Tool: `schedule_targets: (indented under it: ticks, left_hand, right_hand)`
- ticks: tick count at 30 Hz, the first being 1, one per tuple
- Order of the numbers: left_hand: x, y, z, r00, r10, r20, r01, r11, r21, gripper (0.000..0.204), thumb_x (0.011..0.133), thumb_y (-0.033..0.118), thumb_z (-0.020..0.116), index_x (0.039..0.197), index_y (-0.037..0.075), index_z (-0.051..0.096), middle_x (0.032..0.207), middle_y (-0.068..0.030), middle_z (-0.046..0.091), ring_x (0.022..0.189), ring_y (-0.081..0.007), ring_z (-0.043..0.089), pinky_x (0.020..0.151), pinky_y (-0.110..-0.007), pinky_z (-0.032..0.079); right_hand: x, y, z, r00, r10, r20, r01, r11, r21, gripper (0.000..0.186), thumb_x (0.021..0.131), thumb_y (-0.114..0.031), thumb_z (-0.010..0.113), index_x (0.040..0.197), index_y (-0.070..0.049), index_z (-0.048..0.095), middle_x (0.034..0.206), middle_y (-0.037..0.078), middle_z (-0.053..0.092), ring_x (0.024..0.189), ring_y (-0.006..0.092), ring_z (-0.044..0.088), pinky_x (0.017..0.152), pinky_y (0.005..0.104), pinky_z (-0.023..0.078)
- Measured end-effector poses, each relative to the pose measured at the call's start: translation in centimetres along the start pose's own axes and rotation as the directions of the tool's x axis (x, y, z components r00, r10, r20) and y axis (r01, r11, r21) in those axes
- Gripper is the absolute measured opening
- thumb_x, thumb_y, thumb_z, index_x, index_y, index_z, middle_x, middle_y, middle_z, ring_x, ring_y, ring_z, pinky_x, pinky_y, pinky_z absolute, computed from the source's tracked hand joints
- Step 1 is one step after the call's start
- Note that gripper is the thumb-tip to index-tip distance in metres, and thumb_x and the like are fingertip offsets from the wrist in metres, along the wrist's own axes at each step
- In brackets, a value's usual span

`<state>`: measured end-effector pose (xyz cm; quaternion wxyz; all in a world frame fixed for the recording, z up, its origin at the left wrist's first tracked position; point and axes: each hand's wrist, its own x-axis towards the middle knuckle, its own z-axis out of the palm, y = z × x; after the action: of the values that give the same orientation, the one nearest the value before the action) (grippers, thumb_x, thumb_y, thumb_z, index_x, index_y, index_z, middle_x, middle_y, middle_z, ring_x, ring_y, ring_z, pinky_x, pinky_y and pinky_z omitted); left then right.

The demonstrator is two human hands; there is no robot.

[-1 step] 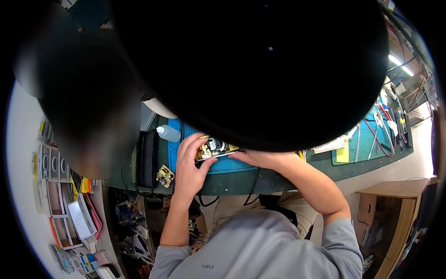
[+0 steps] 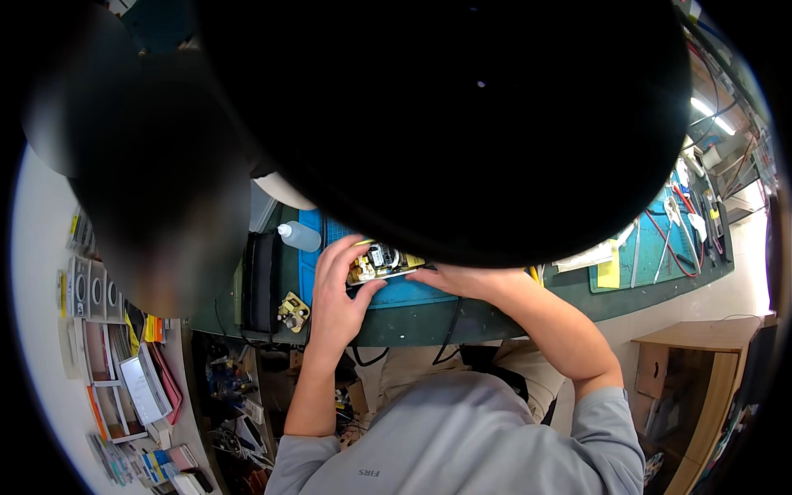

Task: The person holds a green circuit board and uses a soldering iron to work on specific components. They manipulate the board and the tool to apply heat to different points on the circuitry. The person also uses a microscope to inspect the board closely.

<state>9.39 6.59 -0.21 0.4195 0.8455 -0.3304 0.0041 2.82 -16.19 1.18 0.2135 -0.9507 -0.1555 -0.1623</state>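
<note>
A circuit board [image 2: 383, 261] crowded with components lies on the blue work mat [image 2: 412, 294], its far side cut off by a large black round shape [image 2: 462, 165]. My left hand [image 2: 334, 289] grips the board's left end, fingers along the far side and thumb at the near edge. At the board's right end is my right hand [image 2: 462, 280]; its thumb touches the near right corner, while its other fingers are hidden under the black shape. To the left stand a translucent squeeze bottle [image 2: 299, 237] and a smaller loose circuit board [image 2: 293, 313].
A black long case [image 2: 262, 280] sits at the bench's left. Rightward, a green cutting mat [image 2: 631, 264] carries tweezers, red cables and other tools, with yellow paper [image 2: 608, 268] nearby. A wooden cabinet [image 2: 693, 334] stands at the lower right. Dark cable loops hang at the bench's front edge.
</note>
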Motion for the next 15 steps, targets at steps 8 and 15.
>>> schedule_targets:
  ticks: [8, 15]
  left_hand:
    - [-0.2, -0.3, 0.0, 0.999, 0.034, -0.016, -0.034, 0.999, 0.024, 0.054, 0.074, 0.003, 0.083, 0.124, 0.005, 0.062, 0.136, -0.0121, 0.059, 0.124, -0.0306, 0.057, 0.099, -0.039, 0.049]
    - [0.5, -0.3, -0.5, 0.999, 0.045, 0.027, -0.045, 0.999, 0.002, 0.057, 0.075, 0.005, 0.083, 0.127, 0.005, 0.060, 0.135, -0.0134, 0.060, 0.124, -0.0322, 0.057, 0.102, -0.040, 0.048]
  right_hand:
    - [0.1, 0.2, 0.6, 0.998, -0.043, -0.044, 0.043, 0.999, -0.002, 0.059, 0.078, -0.031, 0.082, 0.126, -0.004, 0.061, 0.109, 0.009, 0.067, 0.108, 0.0269, 0.061, 0.096, 0.0410, 0.044]
    - [0.3, 0.6, 0.3, 0.998, -0.014, 0.068, 0.012, 1.000, 0.022, 0.066, 0.076, -0.036, 0.084, 0.128, -0.004, 0.060, 0.118, 0.011, 0.066, 0.114, 0.0296, 0.060, 0.106, 0.0443, 0.042]
